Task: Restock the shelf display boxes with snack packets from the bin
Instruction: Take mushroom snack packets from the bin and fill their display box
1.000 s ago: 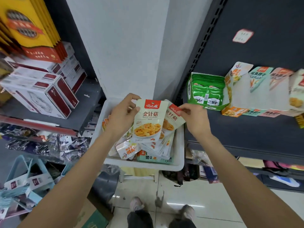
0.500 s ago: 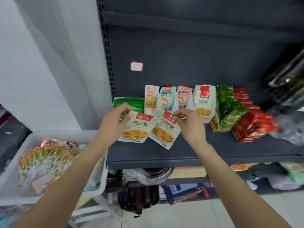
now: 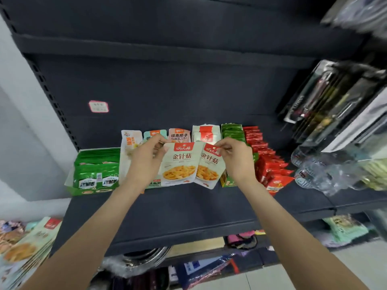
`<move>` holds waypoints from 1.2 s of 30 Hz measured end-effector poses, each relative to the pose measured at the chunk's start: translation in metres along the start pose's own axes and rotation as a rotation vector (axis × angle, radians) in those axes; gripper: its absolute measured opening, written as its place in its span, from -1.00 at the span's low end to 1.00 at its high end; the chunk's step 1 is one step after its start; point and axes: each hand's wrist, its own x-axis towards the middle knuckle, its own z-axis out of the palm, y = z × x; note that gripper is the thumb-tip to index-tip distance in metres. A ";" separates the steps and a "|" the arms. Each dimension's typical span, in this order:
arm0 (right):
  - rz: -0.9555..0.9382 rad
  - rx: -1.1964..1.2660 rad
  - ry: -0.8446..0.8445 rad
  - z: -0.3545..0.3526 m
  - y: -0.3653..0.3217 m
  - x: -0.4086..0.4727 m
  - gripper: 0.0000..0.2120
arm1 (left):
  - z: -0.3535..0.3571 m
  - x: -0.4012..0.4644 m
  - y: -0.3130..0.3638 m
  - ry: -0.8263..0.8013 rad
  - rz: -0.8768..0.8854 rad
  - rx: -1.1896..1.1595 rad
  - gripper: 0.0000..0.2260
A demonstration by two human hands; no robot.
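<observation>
My left hand [image 3: 144,162] pinches the top corner of a white snack packet [image 3: 180,164] with a red label and a picture of yellow strips. My right hand [image 3: 235,159] pinches the top of a second packet of the same kind [image 3: 208,168], which overlaps the first. Both packets hang over the dark shelf [image 3: 188,206], in front of a row of display boxes. Behind them stand a white-and-red packet box [image 3: 206,132], a pink packet [image 3: 179,135] and a teal packet [image 3: 151,135]. The bin's packets [image 3: 25,248] show at the lower left.
A green display box [image 3: 96,172] stands at the shelf's left, an orange-and-white packet [image 3: 130,141] beside it. Green packets [image 3: 232,131] and red packets [image 3: 266,160] line the right. Clear plastic bags [image 3: 322,172] lie farther right. A pink price tag [image 3: 98,106] sticks to the back panel.
Both hands carried the two packets from the bin up to the shelf, then closer to the row of display boxes. The view turned right, from the bin to the shelf.
</observation>
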 end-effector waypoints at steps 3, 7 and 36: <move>-0.035 0.009 0.012 0.000 0.009 0.026 -0.85 | 0.011 0.023 -0.001 0.002 -0.007 0.008 -0.95; -0.063 -0.015 -0.003 0.005 0.016 0.063 -0.85 | 0.023 0.050 0.001 0.004 -0.029 -0.022 -0.96; -0.191 -0.232 -0.461 0.043 0.075 0.137 -0.82 | 0.057 0.089 -0.008 0.057 -0.168 0.013 -0.94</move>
